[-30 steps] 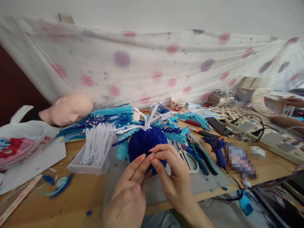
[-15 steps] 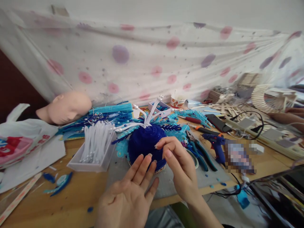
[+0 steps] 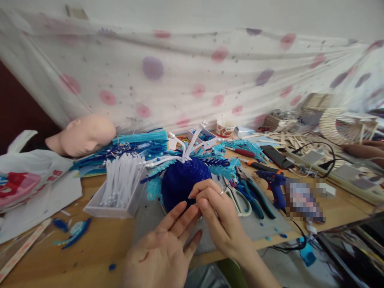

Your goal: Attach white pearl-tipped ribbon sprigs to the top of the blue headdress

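**Head view: both hands at the blue headpiece, mid-table**

Left hand (image 3: 163, 248) – open, palm up, fingers spread and straight. Holds nothing. Fingertips lie just short of the headpiece's (image 3: 183, 180) front edge, over the grey mat (image 3: 150, 224).

Right hand (image 3: 223, 226) – fingers curled, thumb and forefinger pinched together at the headpiece's lower front, touching or nearly touching it. Whether anything small sits in the pinch: cannot tell. A ring (image 3: 221, 192) shows on one finger.

Headpiece – dark blue dome, standing on the mat near the middle of the table (image 3: 99, 244). White sprigs (image 3: 189, 148) tipped with pearls rise from its top; turquoise feathery pieces fan out behind it and to both sides.

Around it:
- Tray (image 3: 120, 190) of white stems, just left of the headpiece.
- Scissors (image 3: 240, 202) just right of the right hand, pliers (image 3: 255, 196) beside them, then a blue glue gun (image 3: 274, 186) with its cord trailing off the table edge.
- Mannequin head (image 3: 82, 136) lying on its side, far left.
- Plastic bag (image 3: 27, 176) at the left edge.
- Paper cup (image 3: 224, 129) behind the headpiece.
- Dotted cloth (image 3: 180, 80) hung across the back.
- Another person's arm (image 3: 364, 150) at the right edge, well apart.
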Tool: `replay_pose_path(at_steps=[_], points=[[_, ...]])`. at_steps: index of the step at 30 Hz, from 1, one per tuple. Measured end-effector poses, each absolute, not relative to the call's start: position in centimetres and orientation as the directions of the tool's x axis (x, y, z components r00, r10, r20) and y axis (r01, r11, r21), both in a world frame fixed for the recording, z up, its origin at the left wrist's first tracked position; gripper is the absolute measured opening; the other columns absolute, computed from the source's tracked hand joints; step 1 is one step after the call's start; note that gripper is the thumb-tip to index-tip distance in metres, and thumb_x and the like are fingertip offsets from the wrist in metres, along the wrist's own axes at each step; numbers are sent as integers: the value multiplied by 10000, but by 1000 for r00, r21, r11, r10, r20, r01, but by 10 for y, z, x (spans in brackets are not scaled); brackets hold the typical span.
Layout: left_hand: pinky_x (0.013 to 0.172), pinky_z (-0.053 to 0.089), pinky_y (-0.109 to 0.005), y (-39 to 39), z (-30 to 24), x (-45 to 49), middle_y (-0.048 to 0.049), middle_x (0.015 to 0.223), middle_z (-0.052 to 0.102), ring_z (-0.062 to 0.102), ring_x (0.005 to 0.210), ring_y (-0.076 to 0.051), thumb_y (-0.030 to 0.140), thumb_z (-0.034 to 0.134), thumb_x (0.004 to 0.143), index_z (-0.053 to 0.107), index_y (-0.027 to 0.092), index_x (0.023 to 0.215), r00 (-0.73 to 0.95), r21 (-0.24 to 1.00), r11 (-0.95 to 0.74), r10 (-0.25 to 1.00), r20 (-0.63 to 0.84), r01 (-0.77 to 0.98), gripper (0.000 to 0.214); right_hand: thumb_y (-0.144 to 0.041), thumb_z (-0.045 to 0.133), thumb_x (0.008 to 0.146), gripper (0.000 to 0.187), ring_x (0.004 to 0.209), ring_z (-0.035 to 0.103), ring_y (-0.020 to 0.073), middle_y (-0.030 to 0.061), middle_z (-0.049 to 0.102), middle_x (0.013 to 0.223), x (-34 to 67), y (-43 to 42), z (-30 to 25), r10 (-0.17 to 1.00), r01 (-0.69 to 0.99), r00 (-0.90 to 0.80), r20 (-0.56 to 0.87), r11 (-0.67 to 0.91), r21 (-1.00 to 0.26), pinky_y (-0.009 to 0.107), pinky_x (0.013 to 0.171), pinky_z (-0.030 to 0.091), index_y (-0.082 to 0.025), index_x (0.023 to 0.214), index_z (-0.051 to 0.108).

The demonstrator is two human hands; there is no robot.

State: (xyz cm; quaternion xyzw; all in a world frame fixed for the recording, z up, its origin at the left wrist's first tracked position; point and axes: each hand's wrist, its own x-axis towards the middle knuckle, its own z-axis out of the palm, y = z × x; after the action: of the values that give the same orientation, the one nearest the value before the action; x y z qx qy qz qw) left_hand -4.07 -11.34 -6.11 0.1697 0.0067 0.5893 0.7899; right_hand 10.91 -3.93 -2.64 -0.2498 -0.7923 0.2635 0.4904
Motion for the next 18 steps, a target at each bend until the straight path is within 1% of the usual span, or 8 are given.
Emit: replay_pose_path(at_steps=[5, 10, 13, 16, 18], points=[[1182, 351, -374, -108, -67, -46, -146, 1491, 554, 482, 1417, -223, 330, 457, 906, 589, 125, 1403, 337, 335, 249, 911, 236, -909, 554, -168, 400, 1019, 177, 888, 554, 144, 14, 581, 953, 113, -40, -21, 647, 105, -452, 614, 722, -684, 290, 786, 436, -224, 872, 481], [1156, 373, -352, -106, -67, -53, -169, 1446, 597, 533, 1372, -229, 357, 527, 883, 613, 132, 1383, 367, 379, 268, 905, 217, -885, 555, -126, 448, 977, 178, 842, 550, 124, 4, 565, 921, 116, -39, -13, 618, 60, -487, 617, 729, -682, 245, 733, 453, -224, 829, 464], [1131, 394, -340, -108, -63, -54, -144, 1412, 633, 551, 1352, -221, 331, 542, 875, 639, 161, 1359, 378, 412, 285, 911, 163, -866, 522, -94, 473, 951, 178, 879, 550, 126, 10, 556, 947, 117, -39, -15, 612, 90, -464, 640, 752, -654, 238, 761, 464, -222, 828, 480], [1117, 393, -331, -111, -60, -54, -122, 1376, 665, 538, 1360, -225, 320, 554, 878, 659, 182, 1340, 351, 448, 276, 932, 92, -851, 493, -62, 490, 929, 183, 914, 546, 133, 16, 547, 969, 119, -40, -19, 593, 176, -416, 689, 796, -579, 241, 780, 466, -221, 841, 486], [1124, 377, -348, -113, -59, -54, -119, 1370, 668, 515, 1378, -243, 313, 571, 869, 669, 194, 1330, 347, 478, 292, 938, 28, -828, 485, -51, 495, 923, 185, 913, 550, 137, 17, 546, 964, 122, -39, -19, 577, 201, -390, 718, 814, -545, 251, 779, 468, -220, 848, 497]])
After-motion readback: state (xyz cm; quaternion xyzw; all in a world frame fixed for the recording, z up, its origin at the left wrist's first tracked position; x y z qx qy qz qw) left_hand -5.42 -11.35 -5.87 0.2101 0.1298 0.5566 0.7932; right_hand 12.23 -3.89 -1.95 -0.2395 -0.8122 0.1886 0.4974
